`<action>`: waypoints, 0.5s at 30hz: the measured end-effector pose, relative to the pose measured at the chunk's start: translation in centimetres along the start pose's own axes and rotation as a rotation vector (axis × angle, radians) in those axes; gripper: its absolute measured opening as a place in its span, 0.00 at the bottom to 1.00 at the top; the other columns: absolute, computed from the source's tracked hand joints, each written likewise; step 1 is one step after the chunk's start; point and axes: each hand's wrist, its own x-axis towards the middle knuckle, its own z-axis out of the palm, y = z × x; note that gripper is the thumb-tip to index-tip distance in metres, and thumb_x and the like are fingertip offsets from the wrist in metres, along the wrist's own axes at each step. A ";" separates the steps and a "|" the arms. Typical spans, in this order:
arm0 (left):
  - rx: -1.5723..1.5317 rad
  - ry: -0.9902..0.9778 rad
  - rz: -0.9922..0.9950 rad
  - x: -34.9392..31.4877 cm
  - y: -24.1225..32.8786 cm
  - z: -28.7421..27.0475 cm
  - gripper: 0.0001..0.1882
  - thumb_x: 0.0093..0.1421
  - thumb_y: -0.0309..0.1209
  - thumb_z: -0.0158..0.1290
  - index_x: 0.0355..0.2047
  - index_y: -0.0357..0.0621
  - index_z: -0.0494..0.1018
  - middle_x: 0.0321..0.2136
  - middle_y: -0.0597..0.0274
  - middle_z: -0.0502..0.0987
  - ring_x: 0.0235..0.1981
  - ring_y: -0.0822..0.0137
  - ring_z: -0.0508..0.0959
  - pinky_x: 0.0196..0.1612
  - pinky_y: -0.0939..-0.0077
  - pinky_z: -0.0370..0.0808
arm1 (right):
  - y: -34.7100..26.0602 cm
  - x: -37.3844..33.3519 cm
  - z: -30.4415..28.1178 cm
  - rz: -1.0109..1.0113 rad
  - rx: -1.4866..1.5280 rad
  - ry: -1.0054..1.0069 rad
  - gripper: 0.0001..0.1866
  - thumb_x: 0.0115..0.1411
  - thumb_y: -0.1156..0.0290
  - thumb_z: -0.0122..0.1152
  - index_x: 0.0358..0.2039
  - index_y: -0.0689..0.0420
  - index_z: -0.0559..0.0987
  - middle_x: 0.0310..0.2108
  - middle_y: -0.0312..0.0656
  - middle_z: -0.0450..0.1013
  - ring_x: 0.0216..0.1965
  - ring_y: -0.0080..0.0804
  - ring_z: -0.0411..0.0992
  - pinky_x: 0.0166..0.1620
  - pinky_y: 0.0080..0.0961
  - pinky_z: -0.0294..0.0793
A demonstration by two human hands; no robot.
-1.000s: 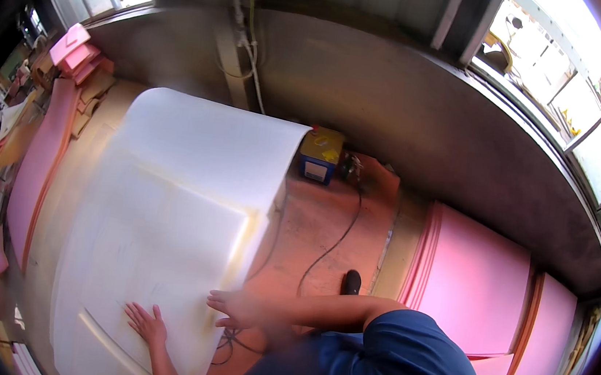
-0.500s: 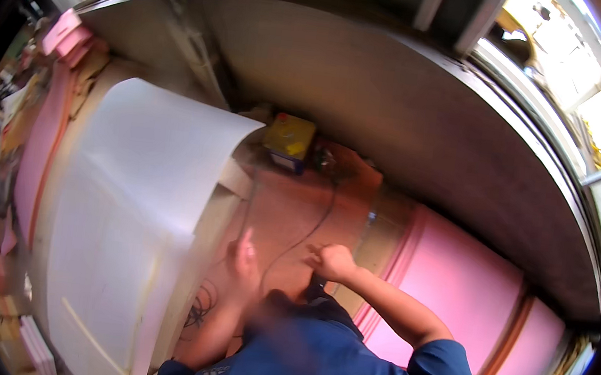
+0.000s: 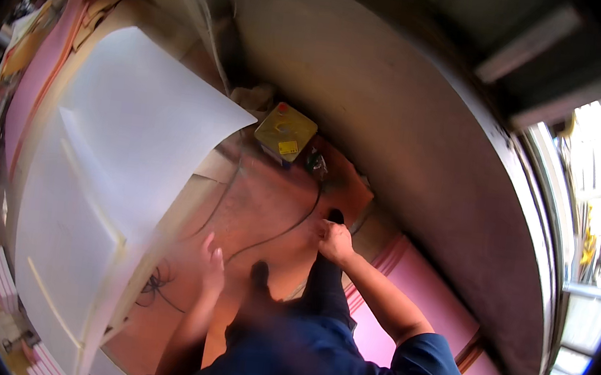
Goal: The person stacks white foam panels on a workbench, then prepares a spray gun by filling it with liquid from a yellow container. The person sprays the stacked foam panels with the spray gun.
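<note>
My left hand (image 3: 213, 266) is over the reddish-brown floor (image 3: 176, 328), beside the near right edge of a large white sheet (image 3: 140, 112). Its fingers are partly stretched and apart, with nothing visible in them. In front of my right leg, my right hand (image 3: 336, 241) is closed with the fingers curled in; whatever it holds, if anything, is hidden. The sheet drapes over a pale table-like base (image 3: 194, 187), its far right corner sticking out past the edge. Neither hand touches the sheet.
A yellow square can (image 3: 286, 131) with a red cap stands by the brown wall (image 3: 409, 126). A black cable (image 3: 277, 236) runs across the floor, and a coiled one (image 3: 154, 286) lies near the base. Pink panels (image 3: 414, 294) are at my right, more pink sheets (image 3: 44, 80) far left.
The whole view has turned, and my feet now show on the floor. My left hand has moved down and left; the right remains closed in front of me.
</note>
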 end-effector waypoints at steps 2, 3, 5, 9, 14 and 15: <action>0.028 -0.006 -0.243 -1.8 -1.4 1.0 0.28 0.66 0.25 0.50 0.65 0.40 0.59 0.26 0.67 0.71 0.24 0.78 0.66 0.29 0.83 0.66 | 8.2 6.7 3.0 -0.017 0.017 -0.019 0.13 0.52 0.65 0.62 0.37 0.55 0.81 0.39 0.49 0.78 0.39 0.53 0.77 0.41 0.41 0.78; -0.006 0.008 -0.468 -2.4 -0.8 1.8 0.32 0.63 0.24 0.54 0.67 0.41 0.57 0.31 0.64 0.74 0.28 0.75 0.71 0.33 0.80 0.70 | 11.2 10.3 4.2 0.086 0.046 0.037 0.11 0.52 0.66 0.63 0.36 0.55 0.81 0.37 0.51 0.78 0.38 0.51 0.78 0.40 0.41 0.78; 0.200 0.092 -0.536 -5.1 -3.6 5.3 0.41 0.55 0.23 0.60 0.67 0.38 0.55 0.49 0.54 0.70 0.46 0.62 0.72 0.50 0.68 0.68 | 15.3 18.1 6.1 0.335 0.035 -0.081 0.15 0.52 0.63 0.66 0.38 0.56 0.81 0.35 0.53 0.79 0.37 0.51 0.78 0.39 0.41 0.78; 0.375 -0.045 -0.814 -12.3 -9.1 16.1 0.56 0.42 0.29 0.71 0.69 0.41 0.52 0.63 0.44 0.64 0.56 0.53 0.71 0.57 0.62 0.69 | 28.7 31.5 17.9 0.401 0.070 -0.141 0.26 0.46 0.58 0.72 0.42 0.61 0.80 0.37 0.54 0.79 0.40 0.52 0.78 0.44 0.39 0.77; 0.150 -0.458 -0.978 -9.1 -5.3 27.5 0.49 0.49 0.33 0.67 0.67 0.35 0.54 0.63 0.42 0.64 0.64 0.50 0.66 0.63 0.60 0.66 | 38.0 39.5 25.5 0.436 -0.226 -0.124 0.25 0.48 0.54 0.69 0.41 0.60 0.81 0.40 0.55 0.79 0.43 0.51 0.78 0.45 0.40 0.76; 0.146 -0.428 -0.863 -9.5 -5.0 28.3 0.47 0.50 0.32 0.67 0.66 0.35 0.55 0.63 0.42 0.64 0.64 0.50 0.66 0.64 0.60 0.66 | 38.2 39.4 26.4 0.424 -0.110 -0.140 0.25 0.49 0.53 0.68 0.40 0.61 0.81 0.41 0.55 0.78 0.43 0.51 0.78 0.45 0.40 0.76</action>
